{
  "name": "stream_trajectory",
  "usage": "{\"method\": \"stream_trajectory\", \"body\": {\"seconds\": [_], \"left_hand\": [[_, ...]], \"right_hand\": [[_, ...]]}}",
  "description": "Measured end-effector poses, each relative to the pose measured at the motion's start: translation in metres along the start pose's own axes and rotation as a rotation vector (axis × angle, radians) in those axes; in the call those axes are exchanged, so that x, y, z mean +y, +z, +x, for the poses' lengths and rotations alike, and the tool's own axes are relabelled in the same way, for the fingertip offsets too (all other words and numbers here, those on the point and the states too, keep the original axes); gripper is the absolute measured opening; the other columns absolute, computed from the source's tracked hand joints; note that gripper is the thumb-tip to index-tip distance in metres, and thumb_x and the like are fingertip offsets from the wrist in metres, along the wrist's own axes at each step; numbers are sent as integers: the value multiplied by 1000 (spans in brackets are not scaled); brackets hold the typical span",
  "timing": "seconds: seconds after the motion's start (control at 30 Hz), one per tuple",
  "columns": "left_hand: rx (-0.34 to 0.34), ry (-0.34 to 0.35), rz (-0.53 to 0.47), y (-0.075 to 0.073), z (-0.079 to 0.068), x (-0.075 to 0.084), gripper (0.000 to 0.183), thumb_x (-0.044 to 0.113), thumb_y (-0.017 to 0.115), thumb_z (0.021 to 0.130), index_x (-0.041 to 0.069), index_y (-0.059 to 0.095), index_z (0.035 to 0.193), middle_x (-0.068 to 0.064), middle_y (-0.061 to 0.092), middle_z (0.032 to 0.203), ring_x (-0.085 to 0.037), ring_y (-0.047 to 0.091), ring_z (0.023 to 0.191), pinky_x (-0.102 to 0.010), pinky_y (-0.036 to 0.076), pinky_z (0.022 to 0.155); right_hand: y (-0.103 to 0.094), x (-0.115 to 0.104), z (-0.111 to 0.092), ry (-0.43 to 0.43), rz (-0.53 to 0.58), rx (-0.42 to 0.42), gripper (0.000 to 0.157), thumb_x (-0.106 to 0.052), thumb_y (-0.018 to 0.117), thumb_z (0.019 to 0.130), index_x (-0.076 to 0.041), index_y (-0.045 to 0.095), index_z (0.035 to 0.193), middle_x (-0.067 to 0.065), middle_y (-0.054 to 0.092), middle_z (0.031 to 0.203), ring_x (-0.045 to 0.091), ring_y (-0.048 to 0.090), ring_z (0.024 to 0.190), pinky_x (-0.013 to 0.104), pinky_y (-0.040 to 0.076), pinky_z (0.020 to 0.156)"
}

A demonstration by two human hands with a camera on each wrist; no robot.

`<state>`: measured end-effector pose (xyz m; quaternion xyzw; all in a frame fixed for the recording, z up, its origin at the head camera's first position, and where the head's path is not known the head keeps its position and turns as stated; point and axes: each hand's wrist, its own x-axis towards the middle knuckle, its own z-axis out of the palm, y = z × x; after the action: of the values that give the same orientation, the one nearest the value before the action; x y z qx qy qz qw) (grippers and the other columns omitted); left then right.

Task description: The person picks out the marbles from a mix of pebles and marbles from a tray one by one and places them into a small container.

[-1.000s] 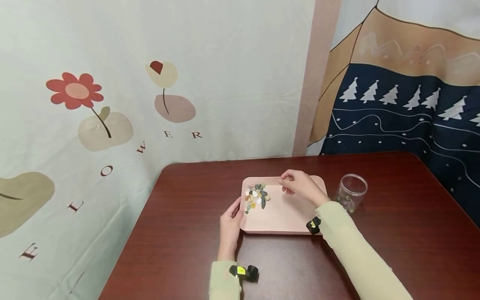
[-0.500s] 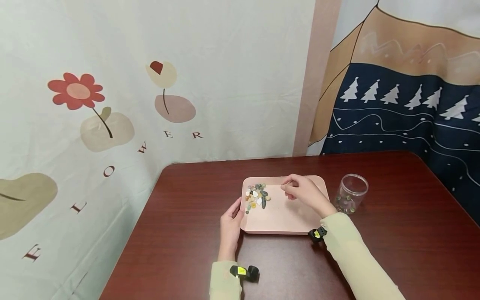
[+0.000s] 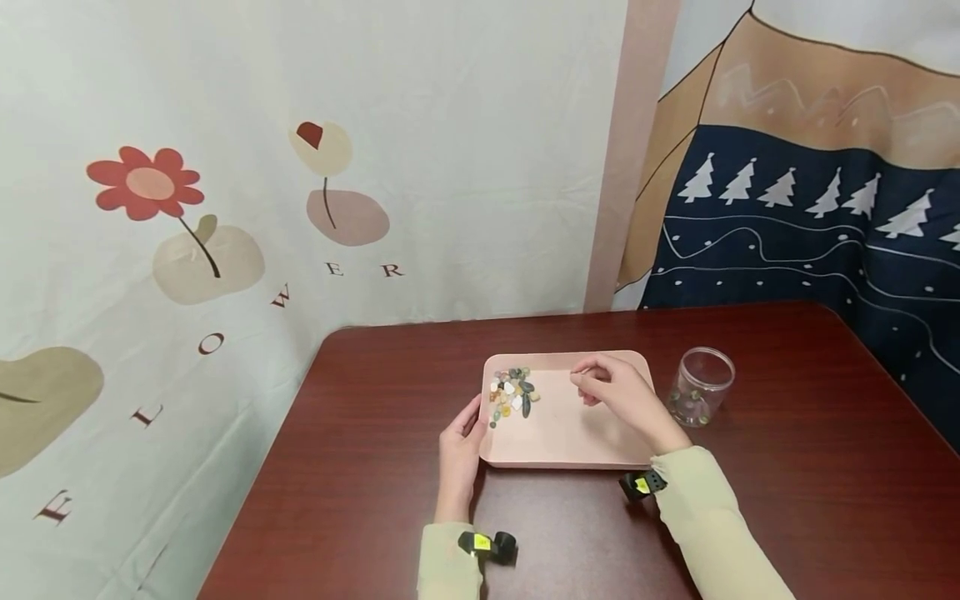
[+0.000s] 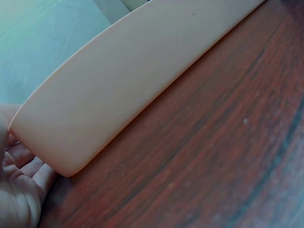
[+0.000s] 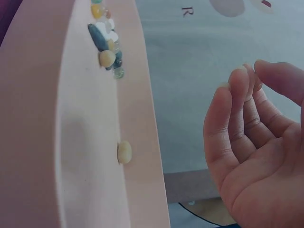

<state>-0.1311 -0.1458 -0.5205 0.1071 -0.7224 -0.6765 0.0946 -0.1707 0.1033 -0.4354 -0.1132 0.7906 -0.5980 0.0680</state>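
Observation:
A pink tray (image 3: 558, 437) lies on the table, with a cluster of small pebbles (image 3: 517, 402) in white, yellow and dark green at its left end. My left hand (image 3: 460, 454) grips the tray's left rim; in the left wrist view some of its fingers lie partly hidden behind the tray corner. Above the tray's right half, my right hand (image 3: 618, 396) pinches a small amber-coloured stone (image 5: 259, 86), mostly covered by thumb and fingertips. One pale pebble (image 5: 124, 152) rests alone against the tray's far wall.
To the right of the tray stands a clear glass jar (image 3: 702, 387) with several greenish stones in it. The dark red table (image 3: 360, 467) reaches back to a printed cloth (image 3: 465, 167).
My right hand has moved right and back toward me, from the tray's far rim to over its right half. The left hand stays at the tray's left rim.

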Motion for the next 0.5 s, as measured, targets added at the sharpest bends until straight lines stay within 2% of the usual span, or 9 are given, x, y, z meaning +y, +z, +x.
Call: {"method": "stream_trajectory", "body": {"seconds": [0.27, 0.5], "left_hand": [[-18, 25, -1, 2, 1, 2, 35, 11, 56, 87, 13, 57, 122, -3, 54, 122, -15, 48, 113, -28, 42, 90], [4, -5, 8, 1, 1, 3, 33, 14, 57, 86, 18, 59, 120, 3, 56, 120, -10, 49, 111, -26, 42, 89]], "right_hand": [[-9, -4, -13, -43, 50, 56, 29, -25, 61, 85, -2, 58, 103, 15, 57, 77, 23, 57, 67, 29, 51, 64], [-11, 1, -20, -6, 60, 119, 32, -34, 61, 84, -9, 58, 103, 17, 57, 78, 24, 57, 66, 30, 49, 68]]}}
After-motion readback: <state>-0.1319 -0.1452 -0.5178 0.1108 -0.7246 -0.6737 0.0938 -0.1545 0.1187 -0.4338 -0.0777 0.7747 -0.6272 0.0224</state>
